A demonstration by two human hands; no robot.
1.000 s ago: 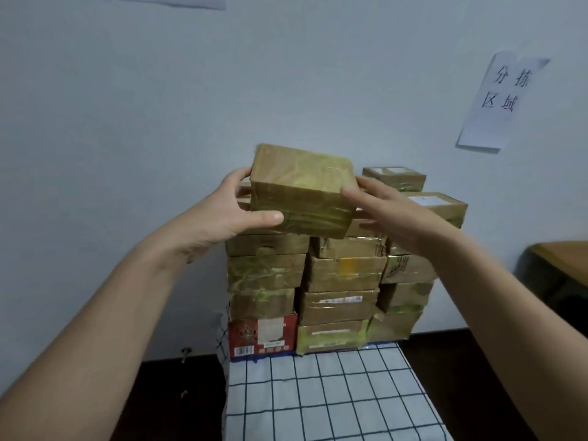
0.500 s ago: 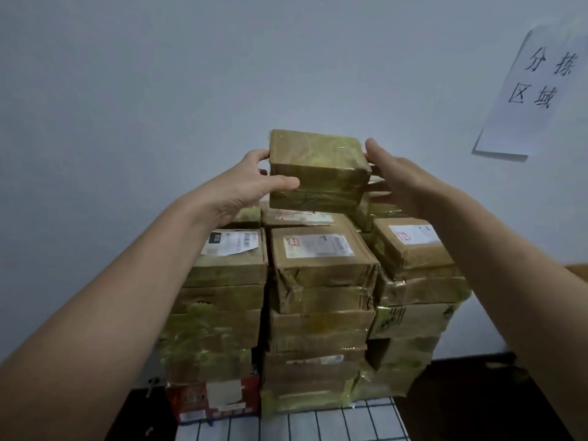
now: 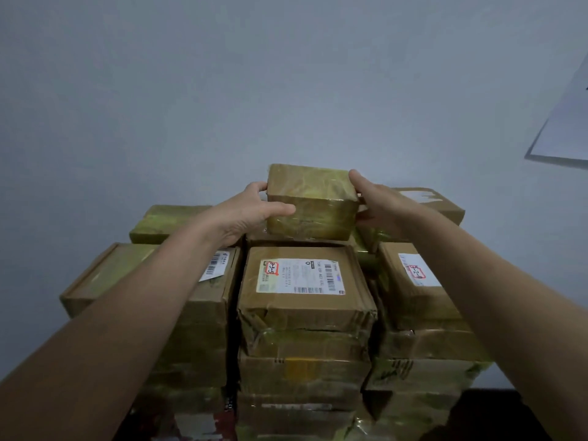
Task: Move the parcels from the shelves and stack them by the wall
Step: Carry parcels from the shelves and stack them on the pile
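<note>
Parcel: small brown parcel (image 3: 311, 202) wrapped in glossy tape, was held up at the top of the stack (image 3: 305, 370), in the back middle, close to the wall (image 3: 286, 90).
Contact with stack: its bottom edge sat right at the top of the box behind the middle box; could not tell if it was resting or just above.
Left hand: left hand (image 3: 251, 211) gripped the parcel's left end, thumb across the front face, fingers curled round the far side.
Right hand: right hand (image 3: 378, 202) gripped the parcel's right end, thumb up at the top corner, fingers lower along the side.
Arms: both bare forearms reached in from the bottom corners.
Middle box: middle box (image 3: 302, 313) just in front of and below the parcel, white shipping label on top with "3-3-5" in red.
Right box: right box (image 3: 410, 297) beside it, label with red handwriting partly hidden by the right arm.
Left box: left box (image 3: 127, 275) partly under the left arm, barcode label showing.
Back boxes: back-left box (image 3: 165, 221) with greenish tape; back-right box (image 3: 442, 205) behind the right hand.
Stack: several layers of taped cardboard boxes in three columns, set against the wall.
Wall: plain, pale grey.
Paper: sheet of paper (image 3: 566, 122) stuck on the wall at far right, mostly cut off.
</note>
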